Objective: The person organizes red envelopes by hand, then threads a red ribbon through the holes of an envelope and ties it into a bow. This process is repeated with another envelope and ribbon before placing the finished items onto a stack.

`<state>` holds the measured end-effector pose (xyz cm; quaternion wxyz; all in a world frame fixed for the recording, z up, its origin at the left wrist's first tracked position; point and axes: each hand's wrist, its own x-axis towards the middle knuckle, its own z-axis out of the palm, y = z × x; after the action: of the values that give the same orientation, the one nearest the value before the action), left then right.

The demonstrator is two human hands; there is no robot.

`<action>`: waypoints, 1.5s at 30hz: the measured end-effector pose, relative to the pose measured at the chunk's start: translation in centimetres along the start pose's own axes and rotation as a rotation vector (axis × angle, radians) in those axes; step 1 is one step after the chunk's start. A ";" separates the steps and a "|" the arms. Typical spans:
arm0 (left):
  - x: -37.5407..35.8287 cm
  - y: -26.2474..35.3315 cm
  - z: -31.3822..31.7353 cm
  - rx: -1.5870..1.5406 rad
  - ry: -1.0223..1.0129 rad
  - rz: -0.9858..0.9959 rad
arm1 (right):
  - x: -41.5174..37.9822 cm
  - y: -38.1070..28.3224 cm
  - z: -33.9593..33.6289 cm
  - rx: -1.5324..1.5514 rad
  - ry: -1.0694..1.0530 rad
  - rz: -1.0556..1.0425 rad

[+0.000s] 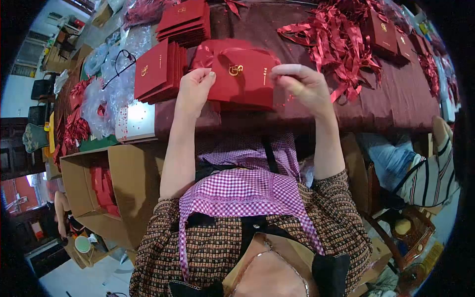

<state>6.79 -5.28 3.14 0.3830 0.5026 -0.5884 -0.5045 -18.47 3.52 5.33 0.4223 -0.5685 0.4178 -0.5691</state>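
A red gift bag point(242, 81) with gold lettering lies on the table between my two hands, with more red bags partly showing beneath it. Across its top runs a shiny red ribbon point(200, 60). At the bag's left edge, my left hand point(197, 89) is closed, thumb and forefinger pinched on the ribbon by the look of it. My right hand point(304, 89) is held over the bag's right edge, its fingers pinched together and slightly blurred. What those right fingertips hold, if anything, I cannot make out.
Left of the bag stand two stacks of red bags point(157, 72). Loose red ribbons point(339, 42) are heaped at the right, beside more bags point(381, 32). An open cardboard box point(136, 193) holds red items at my left. Another person's striped sleeve point(430, 178) shows at the right.
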 end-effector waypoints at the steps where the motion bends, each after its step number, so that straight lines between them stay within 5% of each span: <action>1: 0.0 0.1 0.0 -0.136 -0.038 -0.054 | -0.1 0.2 0.7 -0.100 0.007 -0.016; 5: -1.0 1.7 -0.3 -0.250 -0.324 -0.034 | 0.1 1.1 3.1 -0.646 0.016 -0.357; 9: -1.4 1.7 -0.1 -0.253 -0.337 -0.019 | -0.1 2.4 5.4 -0.813 0.112 -0.447; 41: -2.6 2.5 1.1 0.007 -0.170 0.160 | 1.8 2.1 7.4 -0.802 0.035 -0.222; 45: -2.4 1.5 1.4 0.083 -0.140 0.193 | 1.9 1.4 7.9 -1.101 0.066 -0.444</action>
<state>5.67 -2.63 4.44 0.3666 0.4228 -0.6796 -0.4743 -10.52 1.35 4.55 -0.0770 -0.7598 0.5353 -0.3607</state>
